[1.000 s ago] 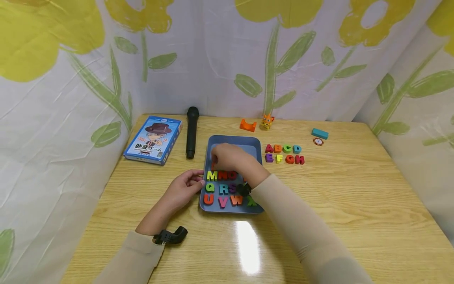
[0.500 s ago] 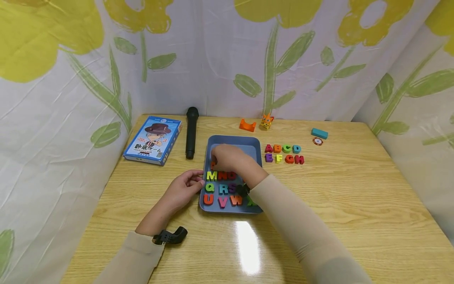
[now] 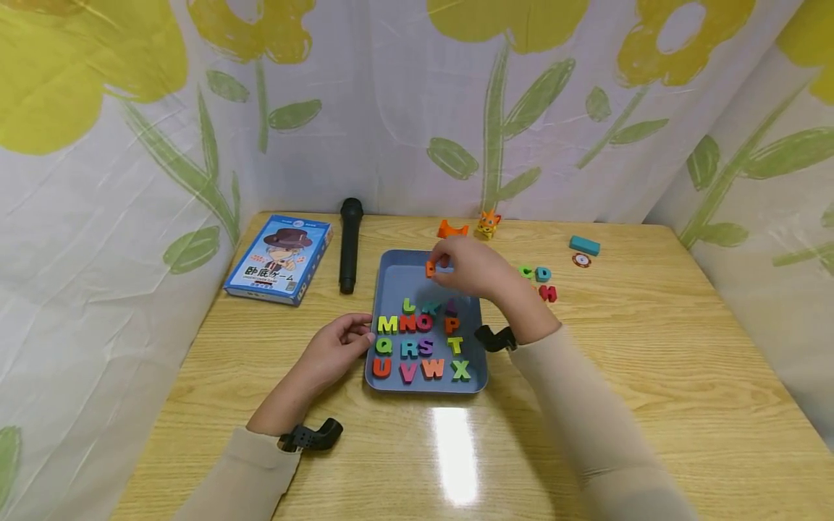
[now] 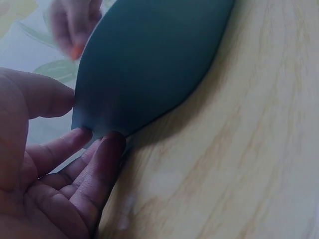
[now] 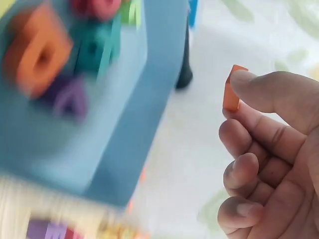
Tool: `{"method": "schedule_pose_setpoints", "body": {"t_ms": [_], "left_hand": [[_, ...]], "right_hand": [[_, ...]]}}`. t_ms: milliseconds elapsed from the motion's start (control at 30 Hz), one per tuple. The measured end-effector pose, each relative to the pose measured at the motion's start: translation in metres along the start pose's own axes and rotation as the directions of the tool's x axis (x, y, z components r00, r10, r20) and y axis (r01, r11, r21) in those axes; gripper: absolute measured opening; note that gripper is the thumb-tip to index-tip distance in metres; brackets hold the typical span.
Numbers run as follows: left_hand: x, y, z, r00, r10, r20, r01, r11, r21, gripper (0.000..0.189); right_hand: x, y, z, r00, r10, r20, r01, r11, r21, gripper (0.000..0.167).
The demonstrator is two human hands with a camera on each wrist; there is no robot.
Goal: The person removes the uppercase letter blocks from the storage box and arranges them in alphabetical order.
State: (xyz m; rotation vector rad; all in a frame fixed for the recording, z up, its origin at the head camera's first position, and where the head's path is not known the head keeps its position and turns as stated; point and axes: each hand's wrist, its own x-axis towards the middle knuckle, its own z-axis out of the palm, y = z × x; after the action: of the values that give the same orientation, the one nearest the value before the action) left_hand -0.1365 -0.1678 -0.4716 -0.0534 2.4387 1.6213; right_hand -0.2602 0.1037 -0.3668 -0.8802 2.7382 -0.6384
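Observation:
A small orange letter block (image 3: 430, 269) is pinched between the thumb and forefinger of my right hand (image 3: 476, 269), above the far right part of the blue-grey tray (image 3: 423, 285). Which letter it is cannot be made out. My left hand (image 3: 339, 344) holds the tray's left edge; in the left wrist view its thumb (image 4: 56, 98) lies at the rim and its curled fingers (image 4: 102, 167) touch the outer wall. Rows of coloured letters fill the tray's near part, among them a yellow M (image 3: 387, 324), an orange P (image 3: 452, 325) and a green X (image 3: 460, 370).
Right of the tray, more letters such as a blue D (image 3: 543, 274) and a red H (image 3: 548, 293) are partly hidden by the right arm. A boxed game (image 3: 280, 259), a microphone (image 3: 349, 246), an orange stand (image 3: 452, 229), a figurine (image 3: 488, 225) and a teal block (image 3: 584, 245) lie farther back.
My right hand has lifted the orange letter from the tray's left side and carried it right and away from me. Letters it covered now show. My left hand stays at the tray's edge.

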Motion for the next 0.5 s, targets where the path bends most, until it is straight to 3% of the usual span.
{"method": "schedule_pose_setpoints", "body": {"t_ms": [233, 500], "left_hand": [[-0.001, 0.000, -0.001, 1.000, 0.003, 0.000, -0.003, 1.000, 0.007, 0.047], [-0.001, 0.003, 0.000, 1.000, -0.015, 0.000, 0.015, 1.000, 0.008, 0.047]], "right_hand": [[-0.043, 0.054, -0.005, 0.992, 0.115, -0.049, -0.113, 0.993, 0.037, 0.023], [-0.074, 0.087, 0.012, 0.975, 0.221, 0.009, -0.221, 0.975, 0.023, 0.022]]}}
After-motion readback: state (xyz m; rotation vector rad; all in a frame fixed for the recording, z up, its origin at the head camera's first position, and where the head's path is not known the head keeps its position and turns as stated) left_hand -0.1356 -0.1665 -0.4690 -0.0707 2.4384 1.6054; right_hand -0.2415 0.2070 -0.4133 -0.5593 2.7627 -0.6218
